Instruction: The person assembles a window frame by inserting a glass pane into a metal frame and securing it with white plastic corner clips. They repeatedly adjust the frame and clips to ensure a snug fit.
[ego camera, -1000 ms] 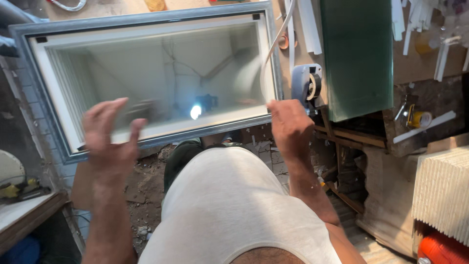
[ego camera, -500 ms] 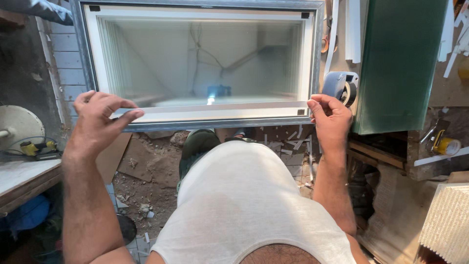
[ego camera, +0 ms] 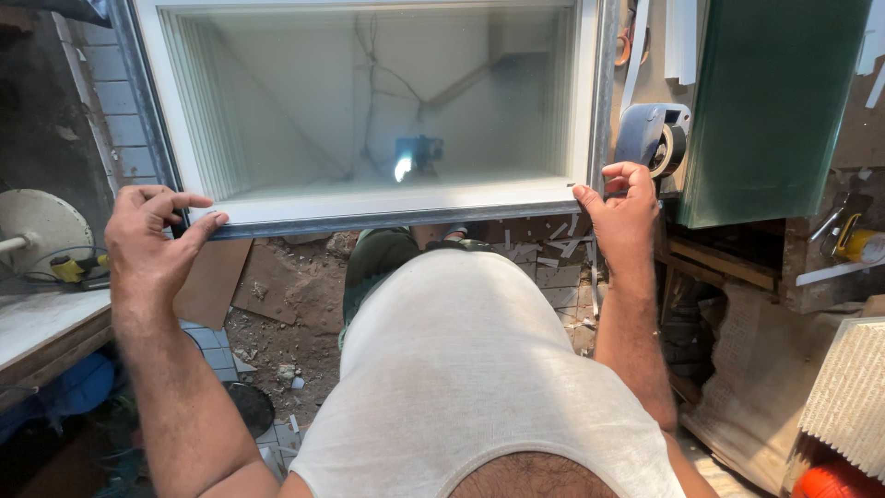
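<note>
Both hands grip the near edge of a framed glass pane [ego camera: 369, 111], one at each lower corner. Left hand [ego camera: 152, 240] reaches forward with the forearm stretched out straight, its fingers curled over the grey frame edge and the thumb pressed along the rim. Right hand [ego camera: 622, 217] is raised at the opposite corner, arm nearly straight, fingers hooked over the top and thumb against the frame. Held out in front of the person's chest, the pane sits above rubble-strewn floor [ego camera: 286, 295]. A tape dispenser [ego camera: 654, 138] sits just beside the right hand, next to a green panel [ego camera: 770, 101].
</note>
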Demonstrator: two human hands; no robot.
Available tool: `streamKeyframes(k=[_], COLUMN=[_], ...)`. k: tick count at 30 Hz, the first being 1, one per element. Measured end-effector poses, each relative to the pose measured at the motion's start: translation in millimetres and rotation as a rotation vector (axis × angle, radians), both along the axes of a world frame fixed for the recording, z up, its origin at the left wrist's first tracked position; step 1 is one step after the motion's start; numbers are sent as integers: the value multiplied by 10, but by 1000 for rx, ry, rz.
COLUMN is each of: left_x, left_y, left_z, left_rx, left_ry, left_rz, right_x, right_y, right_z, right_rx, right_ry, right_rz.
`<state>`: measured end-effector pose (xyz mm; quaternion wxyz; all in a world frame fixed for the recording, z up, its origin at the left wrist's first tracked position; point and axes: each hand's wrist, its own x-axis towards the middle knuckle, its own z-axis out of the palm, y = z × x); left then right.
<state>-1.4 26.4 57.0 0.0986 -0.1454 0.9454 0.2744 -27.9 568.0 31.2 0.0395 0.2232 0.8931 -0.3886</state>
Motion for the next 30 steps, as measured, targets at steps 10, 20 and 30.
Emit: streamKeyframes(k=[10, 20, 30], left_x=[170, 296, 204], left_y=[-155, -279, -334], left_z=[-90, -246, -149], left_rx=[198, 300, 115], left_ry=[-6, 68, 100], left_rz=[100, 186, 65], right_x=[31, -203, -1543], right_y=[402, 543, 655], right_z=[-266, -529, -251], right_rx=[-493, 451, 927], right_ry=[20, 104, 40], right_rz=[-295, -48, 196])
